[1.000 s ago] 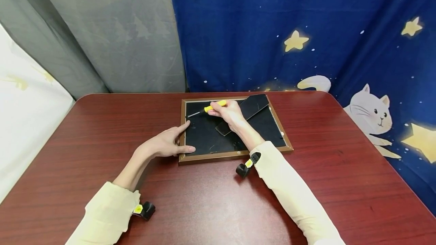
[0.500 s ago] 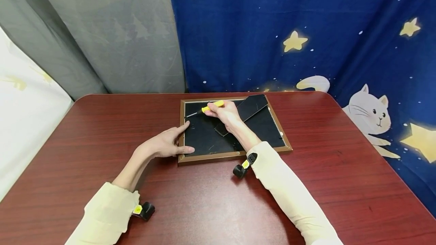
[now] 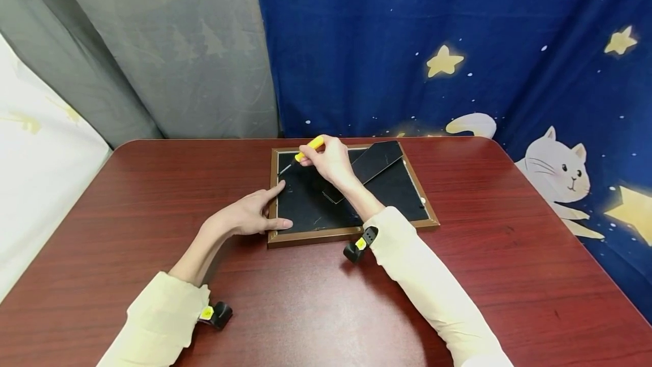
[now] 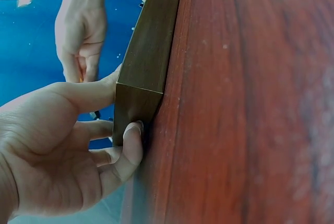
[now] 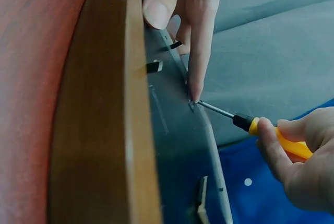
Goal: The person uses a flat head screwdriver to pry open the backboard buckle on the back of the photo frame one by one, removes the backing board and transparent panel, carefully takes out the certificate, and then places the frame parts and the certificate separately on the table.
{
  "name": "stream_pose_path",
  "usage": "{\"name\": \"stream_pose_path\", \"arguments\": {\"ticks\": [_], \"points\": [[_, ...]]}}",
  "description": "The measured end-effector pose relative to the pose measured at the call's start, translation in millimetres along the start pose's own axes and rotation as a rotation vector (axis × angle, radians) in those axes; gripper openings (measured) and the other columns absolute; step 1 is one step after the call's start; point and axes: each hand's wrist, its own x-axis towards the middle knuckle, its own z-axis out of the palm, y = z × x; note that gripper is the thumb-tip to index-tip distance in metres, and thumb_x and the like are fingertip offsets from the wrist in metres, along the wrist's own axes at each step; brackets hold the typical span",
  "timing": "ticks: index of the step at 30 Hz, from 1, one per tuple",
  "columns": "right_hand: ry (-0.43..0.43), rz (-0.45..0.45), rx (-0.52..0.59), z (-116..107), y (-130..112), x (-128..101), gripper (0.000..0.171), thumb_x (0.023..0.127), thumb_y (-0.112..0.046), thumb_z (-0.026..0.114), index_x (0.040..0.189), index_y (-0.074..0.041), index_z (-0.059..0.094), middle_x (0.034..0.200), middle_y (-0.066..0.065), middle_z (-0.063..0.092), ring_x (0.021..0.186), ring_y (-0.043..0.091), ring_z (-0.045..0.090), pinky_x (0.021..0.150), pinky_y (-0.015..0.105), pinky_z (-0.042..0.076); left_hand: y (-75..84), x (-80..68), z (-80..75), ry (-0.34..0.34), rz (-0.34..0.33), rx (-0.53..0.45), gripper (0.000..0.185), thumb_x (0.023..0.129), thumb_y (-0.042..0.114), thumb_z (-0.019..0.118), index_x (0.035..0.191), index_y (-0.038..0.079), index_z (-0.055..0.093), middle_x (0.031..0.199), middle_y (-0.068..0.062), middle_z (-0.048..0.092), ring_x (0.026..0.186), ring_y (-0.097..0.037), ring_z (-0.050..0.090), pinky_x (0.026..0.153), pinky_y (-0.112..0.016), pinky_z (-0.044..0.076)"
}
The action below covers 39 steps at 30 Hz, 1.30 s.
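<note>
A brown-rimmed picture frame (image 3: 351, 233) lies face down on the red-brown table (image 3: 153, 186), black backing (image 3: 305, 205) up, its black stand flap (image 3: 379, 158) hinged open. My left hand (image 3: 265, 208) holds the near-left corner, thumb along the near rim, index fingertip (image 5: 197, 91) on the backing. My right hand (image 3: 314, 157) grips a yellow-handled screwdriver (image 3: 308, 148). In the right wrist view the screwdriver (image 5: 271, 132) has its tip on the backing just beside that fingertip. The left wrist view shows the frame corner (image 4: 138, 104) pinched in my left hand (image 4: 68, 145).
Small metal tabs (image 5: 154, 66) stick out along the inside of the frame's rim. A grey curtain (image 3: 153, 44) and a blue star-and-cat cloth (image 3: 458, 44) hang behind the table. The table's far edge runs just beyond the frame.
My right hand has risen and moved toward the frame's far edge, tilting the screwdriver handle up steeper while its tip stays near the backing's left side. The left hand has not moved.
</note>
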Motion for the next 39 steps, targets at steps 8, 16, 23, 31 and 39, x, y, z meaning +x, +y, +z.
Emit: {"name": "stream_pose_path", "arguments": {"ticks": [8, 16, 23, 31, 39], "points": [[-0.056, -0.114, -0.131, 8.9, -22.6, 1.2, 0.024, 0.098, -0.022, 0.069, 0.108, 0.0, 0.063, 0.091, 0.011, 0.073, 0.079, 0.022, 0.075, 0.076, 0.023, 0.058, 1.9, -2.3, -0.9, 0.004, -0.007, -0.004, 0.101, 0.089, 0.046, 0.077, 0.161, 0.005, 0.019, 0.097, -0.011, 0.048, 0.079, -0.021, 0.049, 0.07, -0.033, 0.042], [-0.066, -0.238, -0.314, 26.6, -47.7, -1.0, 0.021, 0.099, -0.019, 0.068, 0.105, 0.0, 0.064, 0.085, 0.01, 0.069, 0.071, 0.016, 0.068, 0.065, 0.019, 0.055, 0.4, -4.7, -2.4, -0.002, 0.001, 0.011, 0.101, 0.09, 0.048, 0.075, 0.161, 0.004, 0.019, 0.094, -0.011, 0.047, 0.079, -0.021, 0.048, 0.071, -0.033, 0.041], [-0.059, -0.406, -0.613, 52.3, -62.8, -3.9, 0.029, 0.1, -0.021, 0.067, 0.114, 0.004, 0.065, 0.098, 0.014, 0.066, 0.088, 0.02, 0.068, 0.079, 0.022, 0.056, 0.0, -7.9, -2.7, 0.015, 0.048, -0.008, 0.098, 0.091, 0.043, 0.075, 0.16, 0.0, 0.021, 0.09, -0.009, 0.048, 0.08, -0.021, 0.048, 0.073, -0.034, 0.04], [-0.067, -0.399, -0.559, 46.4, -62.6, -3.7, 0.026, 0.099, -0.02, 0.068, 0.111, 0.002, 0.065, 0.094, 0.013, 0.065, 0.085, 0.019, 0.065, 0.076, 0.021, 0.056, 1.1, -4.3, -1.0, 0.009, 0.048, 0.004, 0.098, 0.091, 0.045, 0.075, 0.16, 0.001, 0.021, 0.087, -0.01, 0.048, 0.079, -0.022, 0.048, 0.073, -0.036, 0.04], [-0.121, -0.284, -0.211, 17.3, -47.1, -0.1, 0.02, 0.099, -0.021, 0.069, 0.1, -0.002, 0.064, 0.083, 0.008, 0.07, 0.07, 0.016, 0.07, 0.061, 0.02, 0.054, 2.5, -4.7, 1.1, -0.016, 0.009, -0.001, 0.101, 0.091, 0.05, 0.073, 0.161, 0.003, 0.017, 0.123, -0.019, 0.048, 0.106, -0.029, 0.048, 0.09, -0.044, 0.042]]}}
